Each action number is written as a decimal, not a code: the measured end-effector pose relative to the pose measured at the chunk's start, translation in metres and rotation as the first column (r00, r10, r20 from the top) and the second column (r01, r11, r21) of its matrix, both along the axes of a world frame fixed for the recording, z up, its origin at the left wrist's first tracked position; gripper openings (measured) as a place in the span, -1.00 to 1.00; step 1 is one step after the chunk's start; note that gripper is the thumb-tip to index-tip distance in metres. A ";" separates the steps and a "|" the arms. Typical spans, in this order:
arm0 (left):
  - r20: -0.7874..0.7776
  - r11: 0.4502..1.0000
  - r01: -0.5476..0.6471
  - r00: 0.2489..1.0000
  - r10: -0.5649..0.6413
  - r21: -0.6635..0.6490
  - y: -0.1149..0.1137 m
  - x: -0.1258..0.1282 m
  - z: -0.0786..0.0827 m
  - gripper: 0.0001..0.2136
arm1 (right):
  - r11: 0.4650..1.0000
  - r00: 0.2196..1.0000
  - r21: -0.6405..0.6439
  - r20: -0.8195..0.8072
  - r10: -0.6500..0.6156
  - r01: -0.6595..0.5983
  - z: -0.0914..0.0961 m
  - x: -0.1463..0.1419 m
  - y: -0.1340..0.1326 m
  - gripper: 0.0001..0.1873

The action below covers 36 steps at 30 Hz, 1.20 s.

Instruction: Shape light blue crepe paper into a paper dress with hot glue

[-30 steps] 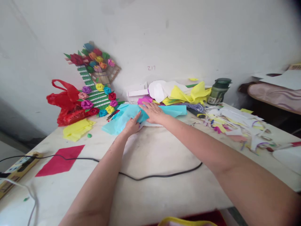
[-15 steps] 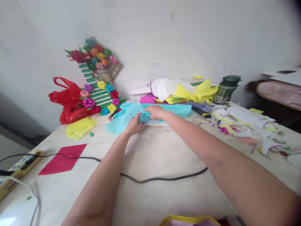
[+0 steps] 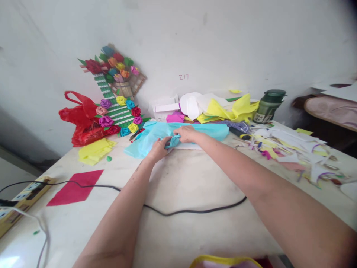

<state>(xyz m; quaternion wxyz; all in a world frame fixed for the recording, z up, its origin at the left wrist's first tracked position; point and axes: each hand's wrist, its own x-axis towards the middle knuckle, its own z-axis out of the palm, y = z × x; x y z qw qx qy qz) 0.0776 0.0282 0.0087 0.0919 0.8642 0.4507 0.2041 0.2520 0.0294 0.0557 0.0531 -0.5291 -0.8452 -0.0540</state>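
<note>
A large sheet of light blue tissue or crepe paper (image 3: 145,141) lies crumpled at the back middle of the table, over something white. My right hand (image 3: 186,134) is closed on a gathered fold of it. On the left side of that fold, my left hand (image 3: 160,147) has its thumb and fingers closed about the paper's near edge. The two hands are a short way apart, with a bunched bit of blue between them. What lies under the fingertips is partly hidden.
A decoration with paper flowers (image 3: 117,108) leans on the wall by a red plastic bag (image 3: 83,119). A green bottle (image 3: 269,107) stands behind paper scraps (image 3: 295,149). A black cable (image 3: 189,212) crosses the table from a power strip (image 3: 25,201). Red paper (image 3: 75,188) lies left.
My right hand has shifted slightly right with the fold of blue paper. The bunched part between my hands looks narrower and more stretched. My left hand has barely moved.
</note>
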 end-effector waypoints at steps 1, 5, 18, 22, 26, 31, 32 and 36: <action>-0.011 1.000 0.002 1.000 -0.002 0.006 0.001 0.000 -0.001 -0.55 | 1.000 1.000 0.000 -0.001 -0.001 0.001 0.000 0.000 0.000 -0.65; -0.028 0.999 0.010 1.000 -0.009 0.030 0.003 -0.001 -0.004 -0.56 | 1.000 1.000 -0.009 0.015 0.027 -0.027 0.001 0.002 0.000 -0.61; -0.177 0.998 0.070 0.982 -0.067 0.010 -0.004 0.000 0.002 -0.56 | 0.989 0.973 -0.136 0.213 0.092 -0.063 0.009 0.004 -0.018 -0.62; -0.227 0.991 0.128 0.965 -0.132 -0.035 -0.006 -0.003 0.005 -0.53 | 0.987 0.956 -0.123 0.261 0.135 -0.105 0.005 0.006 -0.019 -0.62; -0.279 0.980 0.183 0.939 -0.199 -0.082 -0.007 -0.006 0.009 -0.53 | 0.983 0.932 -0.121 0.321 0.170 -0.137 0.005 0.006 -0.021 -0.63; -0.322 0.970 0.229 0.915 -0.242 -0.078 -0.006 -0.009 0.010 -0.54 | 0.979 0.917 -0.178 0.366 0.160 -0.099 0.013 0.002 -0.031 -0.54; -0.330 0.970 0.233 0.912 -0.244 -0.072 -0.007 -0.009 0.009 -0.54 | 0.977 0.916 -0.195 0.369 0.155 -0.087 0.014 0.001 -0.033 -0.52; -0.334 0.963 0.267 0.905 -0.264 -0.035 -0.009 -0.010 0.008 -0.57 | 0.970 0.919 -0.236 0.370 0.139 -0.052 0.017 0.000 -0.035 -0.49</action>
